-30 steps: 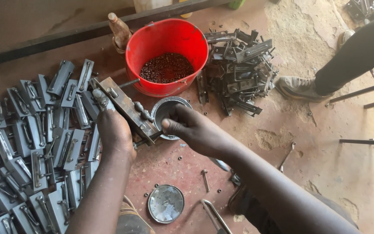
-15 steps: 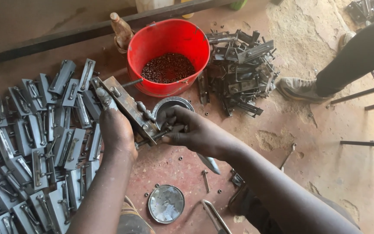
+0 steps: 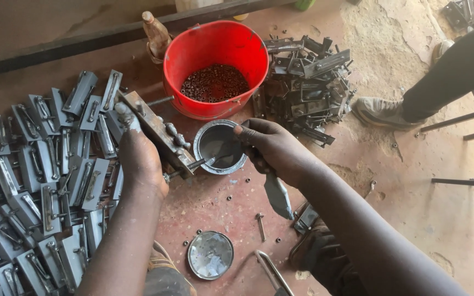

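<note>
Along the left edge of the reddish concrete floor lies a wide spread of flat grey metal latch plates, laid side by side. Just right of them the left hand comes up from the bottom edge, forearm straight, back of the hand to the camera; its fingers are wrapped shut around a long grey metal bolt-latch assembly, held tilted from upper left to lower right, with a threaded bolt end sticking out at its lower end. That bolt tip sits at the rim of a small round grey metal tin standing on the floor just below a red plastic bucket filled with small dark nuts. The tin's round silvery lid lies near the bottom edge, with loose nuts and a bolt scattered around. The right hand reaches in from the lower right, wrist bent, fingers curled closed at the tin's right rim; what the fingertips pinch cannot be told, though a grey flat tool hangs below the palm. Right of the bucket sits a heap of dark metal latch parts. Another person's shoe rests towards the right edge.
</note>
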